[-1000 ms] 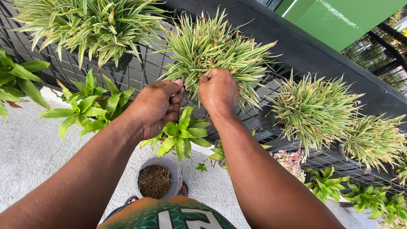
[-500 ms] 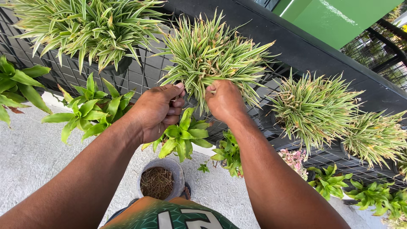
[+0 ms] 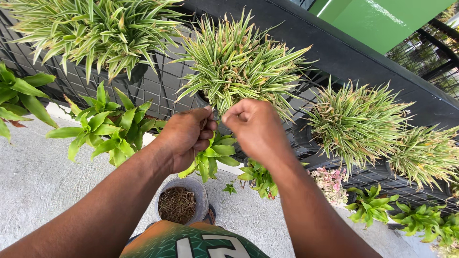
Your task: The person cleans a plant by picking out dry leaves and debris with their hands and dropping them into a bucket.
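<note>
1. A grey pot [image 3: 181,203] of dry brown clippings is standing on the floor [image 3: 33,177] at the person's feet, directly under the hands, seemingly so that what is picked off can drop into it.
2. The left hand [image 3: 189,136] is hovering just below the striped plant [image 3: 236,59], its fingers [image 3: 208,125] curling together with the thumb pressing against them; a thin dry strand seems to be pinched there, but it is too small to be sure.
3. The right hand [image 3: 256,126] is closing into a loose fist just beside the left, thumb and forefinger pressing together at the plant's lowest leaf tips; I cannot tell whether a leaf is caught between them.
4. The striped plant is hanging in a dark pot on the black grid fence [image 3: 158,88], leaning outward, which is putting its underside within reach.
5. Broad-leaf green plants [image 3: 114,122] are crowding in below and left of the hands, leaving only a narrow gap down to the grey pot.
6. More striped plants [image 3: 356,122] are hanging along the fence to the right, well apart from the hands, and another [image 3: 95,28] is filling the upper left; open room is lying mostly toward the person.
</note>
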